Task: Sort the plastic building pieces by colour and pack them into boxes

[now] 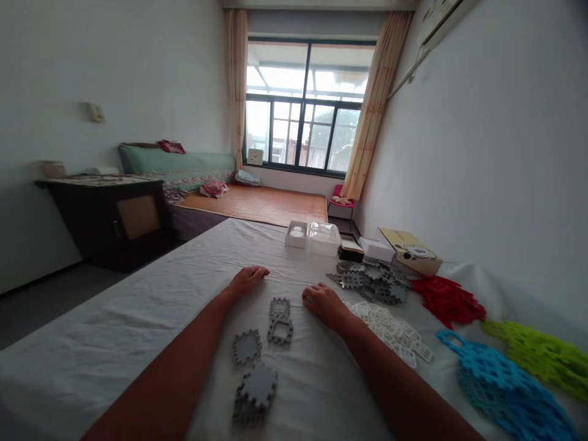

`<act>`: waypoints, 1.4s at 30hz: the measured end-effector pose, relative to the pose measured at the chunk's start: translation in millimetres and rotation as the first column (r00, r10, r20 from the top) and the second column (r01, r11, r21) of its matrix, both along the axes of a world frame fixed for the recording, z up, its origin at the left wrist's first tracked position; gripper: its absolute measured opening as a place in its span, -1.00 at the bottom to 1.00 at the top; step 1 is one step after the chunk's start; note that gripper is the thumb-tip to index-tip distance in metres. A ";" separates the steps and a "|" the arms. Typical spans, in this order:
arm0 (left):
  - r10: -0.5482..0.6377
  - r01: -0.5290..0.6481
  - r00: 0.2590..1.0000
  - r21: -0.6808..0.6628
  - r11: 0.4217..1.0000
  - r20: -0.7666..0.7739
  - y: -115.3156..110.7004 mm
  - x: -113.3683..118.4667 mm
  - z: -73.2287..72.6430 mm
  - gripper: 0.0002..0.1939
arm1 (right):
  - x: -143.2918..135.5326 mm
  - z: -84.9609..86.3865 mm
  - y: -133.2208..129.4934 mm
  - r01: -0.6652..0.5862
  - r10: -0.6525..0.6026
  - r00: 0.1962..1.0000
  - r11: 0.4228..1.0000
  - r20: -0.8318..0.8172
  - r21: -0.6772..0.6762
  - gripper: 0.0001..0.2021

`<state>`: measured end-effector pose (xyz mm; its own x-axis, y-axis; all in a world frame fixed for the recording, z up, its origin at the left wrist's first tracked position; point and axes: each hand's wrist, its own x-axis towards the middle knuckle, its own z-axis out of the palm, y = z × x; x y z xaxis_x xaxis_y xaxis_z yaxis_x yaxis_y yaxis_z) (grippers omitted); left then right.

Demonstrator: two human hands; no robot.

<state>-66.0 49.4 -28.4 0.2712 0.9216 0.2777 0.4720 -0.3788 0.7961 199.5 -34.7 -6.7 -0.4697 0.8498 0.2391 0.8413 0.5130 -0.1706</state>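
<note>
My left hand rests on the white sheet, fingers curled together, with nothing visible in it. Opposite it lies my right hand, closed into a loose fist, also with nothing showing. Between my forearms are grey interlocking puzzle tiles with toothed edges. A small grey tile lies just above a grey open-centred frame piece, close to my right hand. A solid grey tile sits lower left, and a stack of grey tiles stands nearest me. Beside my right wrist spreads a pile of white pieces.
To the right lie heaps of dark grey pieces, red pieces, blue pieces and lime pieces. Behind them stand a white box, a clear plastic container, a black box and a yellow box.
</note>
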 end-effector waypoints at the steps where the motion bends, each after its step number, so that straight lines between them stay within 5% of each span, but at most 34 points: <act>1: -0.003 0.003 1.000 0.005 1.000 -0.004 -1.2 0.4 0.8 -0.46 | 0.3 0.1 -0.3 -0.001 0.001 1.000 1.000 0.000 -0.007 -0.88; 8: -0.005 0.005 0.999 0.024 1.000 -0.033 -3.6 0.8 3.6 -0.46 | -3.4 5.1 -8.1 0.009 -0.014 0.994 0.999 0.105 0.045 -0.79; 12: 0.005 -0.005 0.999 0.021 1.000 -0.037 -3.4 0.4 2.8 -0.47 | -4.2 7.5 -9.9 0.124 -0.138 0.975 0.988 0.174 0.089 -0.78; 19: 0.006 -0.005 0.999 0.036 0.999 -0.035 -0.4 -0.9 -2.2 -0.47 | 41.8 30.1 -9.7 0.265 -0.252 0.932 0.964 0.260 -0.013 -0.83; 23: 0.010 -0.010 1.000 0.037 0.999 -0.023 2.3 -1.9 -5.5 -0.49 | 36.8 42.7 -16.8 0.177 -0.180 0.978 0.984 0.109 0.040 -0.76; 26: 0.004 -0.003 1.000 0.034 0.999 -0.021 2.1 -2.4 -6.3 -0.49 | 4.1 38.8 -28.5 -0.097 0.093 0.992 0.995 -0.090 -0.038 -0.74; 30: 0.002 0.000 0.999 0.046 0.999 -0.036 -0.9 -2.5 -4.8 -0.49 | -31.4 24.4 -42.0 -0.410 0.385 0.907 0.899 -0.170 -0.156 -0.45; 36: 0.002 -0.001 0.999 0.039 0.999 -0.034 -2.7 -1.6 -1.7 -0.49 | -24.4 17.5 -38.3 -0.369 0.331 0.921 0.910 -0.206 -0.187 -0.51; 42: 0.012 -0.011 0.999 0.016 1.000 -0.036 -5.3 -0.3 1.3 -0.48 | -3.2 17.6 -29.9 -0.354 0.276 0.915 0.900 -0.295 -0.253 -0.24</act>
